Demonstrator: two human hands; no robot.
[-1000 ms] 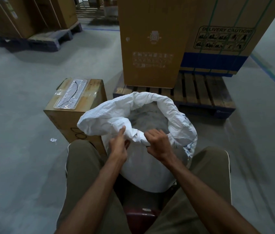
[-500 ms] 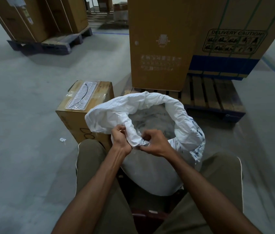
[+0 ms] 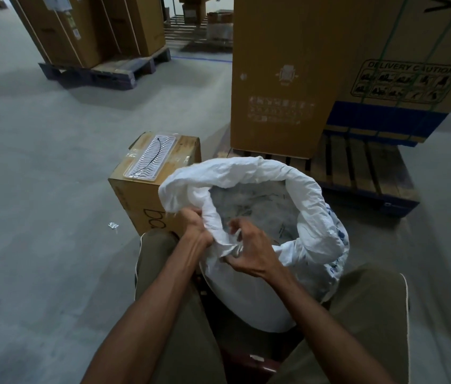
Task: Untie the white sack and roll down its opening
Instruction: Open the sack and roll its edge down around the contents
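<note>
The white sack (image 3: 260,295) stands between my knees, its mouth open and its rim rolled outward into a thick cuff (image 3: 310,195). Grey contents with thin dark strands show inside. My left hand (image 3: 195,227) grips the near-left part of the rim from outside. My right hand (image 3: 249,249) pinches a bunched fold of the near rim, fingers curled into the fabric. Blue print runs down the sack's right side. No tie is visible.
A small cardboard box (image 3: 146,189) with a white ribbed pad on top sits just left of the sack. Tall cartons (image 3: 282,73) stand on a wooden pallet (image 3: 362,170) behind. More cartons on a pallet (image 3: 94,37) are far left. A dark red stool (image 3: 249,364) is beneath me.
My hands have shifted along the near rim, the left one moving outward to the left fold, the right bunching the fabric lower. The camera has drawn closer and the cuff looks thicker.
</note>
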